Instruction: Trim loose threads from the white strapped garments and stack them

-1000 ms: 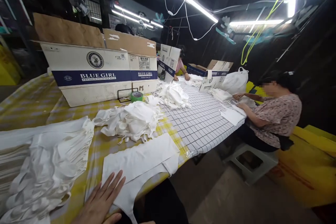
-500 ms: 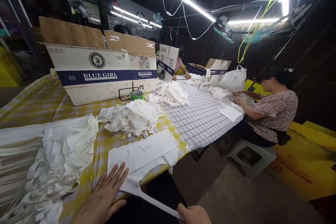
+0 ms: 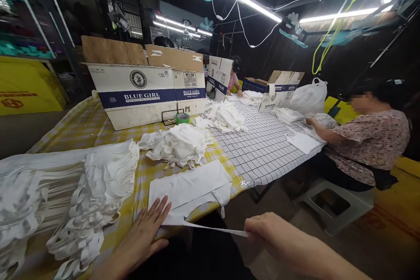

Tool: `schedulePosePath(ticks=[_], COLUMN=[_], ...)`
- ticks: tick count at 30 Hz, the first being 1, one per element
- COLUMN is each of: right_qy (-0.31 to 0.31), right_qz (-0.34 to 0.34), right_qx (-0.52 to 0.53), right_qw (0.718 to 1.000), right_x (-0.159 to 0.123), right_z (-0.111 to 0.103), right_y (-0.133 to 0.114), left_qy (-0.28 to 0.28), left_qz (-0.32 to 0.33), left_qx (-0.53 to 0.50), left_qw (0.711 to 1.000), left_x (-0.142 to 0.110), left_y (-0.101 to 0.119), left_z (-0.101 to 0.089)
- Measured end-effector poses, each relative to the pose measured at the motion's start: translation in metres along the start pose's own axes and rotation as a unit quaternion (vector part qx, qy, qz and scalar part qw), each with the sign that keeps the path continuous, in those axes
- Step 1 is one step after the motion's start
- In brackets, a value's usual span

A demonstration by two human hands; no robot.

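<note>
Flat on the yellow checked tablecloth, near the table's front edge, lies a folded white cloth garment [image 3: 193, 186]. My left hand [image 3: 147, 227] rests on its near left corner with fingers stretched out. From the garment a narrow white strap [image 3: 216, 229] runs off the edge, pulled taut to the right. My right hand [image 3: 269, 234] is closed on the strap's far end, out over the floor. Beyond the garment sits a crumpled heap of white cloth pieces [image 3: 182, 142]. To the left is a large layered stack of white strapped pieces [image 3: 98, 183].
Large beer cartons [image 3: 138, 96] stand at the back left, with a roll of green tape [image 3: 182, 118] in front. Another white heap [image 3: 226, 116] lies on the grid-patterned cloth [image 3: 259, 148]. At the right a co-worker [image 3: 374, 135] sits on a plastic stool [image 3: 337, 201], handling white cloth.
My right hand has moved up and to the right, drawing the strap straighter. My left hand stays on the garment. The view has turned slightly left.
</note>
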State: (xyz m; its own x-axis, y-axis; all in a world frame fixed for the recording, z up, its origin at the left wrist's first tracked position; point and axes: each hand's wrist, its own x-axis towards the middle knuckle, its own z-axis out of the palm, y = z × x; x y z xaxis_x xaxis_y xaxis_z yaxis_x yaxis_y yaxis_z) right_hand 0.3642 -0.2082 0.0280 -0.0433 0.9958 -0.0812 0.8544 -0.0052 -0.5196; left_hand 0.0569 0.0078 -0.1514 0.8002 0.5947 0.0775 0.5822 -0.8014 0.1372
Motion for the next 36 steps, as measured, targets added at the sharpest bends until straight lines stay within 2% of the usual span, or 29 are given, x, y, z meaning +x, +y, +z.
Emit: schedulePosePath(ticks=[3,5,6,8,10,11,13,15,17,21,25,27,29,31,36], right_qy=[-0.062,-0.076,-0.078,-0.090,-0.109,-0.115,-0.120,-0.118,-0.125,-0.131,-0.142,-0.089,0.008,0.073,0.082], right_qz=[-0.100,-0.124,-0.129,-0.141,-0.160,-0.167,-0.170,-0.159,-0.141,-0.099,-0.101,-0.117,-0.134,-0.159,-0.222], right_qx=[-0.014,-0.020,-0.027,-0.040,-0.036,-0.027,-0.001,0.028,0.062,0.134,0.175,0.159,0.108,0.040,-0.096], right_qw=[0.993,0.989,0.988,0.985,0.980,0.979,0.978,0.980,0.980,0.977,0.969,0.976,0.985,0.984,0.967], right_x=[0.019,0.036,0.045,0.061,0.075,0.082,0.093,0.102,0.110,0.121,0.128,0.130,0.132,0.131,0.130], right_z=[-0.017,-0.016,-0.014,-0.007,-0.003,-0.002,-0.001,0.000,0.003,0.013,0.023,0.030,0.040,0.053,0.092], right_y=[-0.012,-0.021,-0.026,-0.035,-0.042,-0.043,-0.043,-0.038,-0.031,-0.018,-0.013,-0.011,-0.007,-0.001,0.009], left_qy=[0.000,-0.010,-0.022,-0.043,-0.064,-0.071,-0.076,-0.082,-0.088,-0.101,-0.090,-0.079,-0.063,-0.050,-0.022], left_qz=[0.003,0.032,0.043,0.048,0.019,-0.002,-0.050,-0.085,-0.100,-0.108,-0.118,-0.132,-0.158,-0.188,-0.212], left_qx=[-0.068,-0.184,-0.263,-0.436,-0.572,-0.614,-0.654,-0.670,-0.675,-0.668,-0.711,-0.719,-0.723,-0.727,-0.729], left_qw=[0.998,0.982,0.963,0.898,0.817,0.786,0.751,0.733,0.725,0.729,0.687,0.678,0.669,0.658,0.650], left_x=[0.006,0.014,0.018,0.026,0.033,0.035,0.036,0.034,0.031,0.029,0.035,0.037,0.037,0.037,0.033], left_y=[0.034,0.069,0.087,0.118,0.136,0.140,0.140,0.134,0.129,0.122,0.121,0.121,0.120,0.119,0.119], left_z=[-0.033,-0.063,-0.078,-0.100,-0.108,-0.108,-0.100,-0.092,-0.088,-0.085,-0.077,-0.074,-0.072,-0.072,-0.069])
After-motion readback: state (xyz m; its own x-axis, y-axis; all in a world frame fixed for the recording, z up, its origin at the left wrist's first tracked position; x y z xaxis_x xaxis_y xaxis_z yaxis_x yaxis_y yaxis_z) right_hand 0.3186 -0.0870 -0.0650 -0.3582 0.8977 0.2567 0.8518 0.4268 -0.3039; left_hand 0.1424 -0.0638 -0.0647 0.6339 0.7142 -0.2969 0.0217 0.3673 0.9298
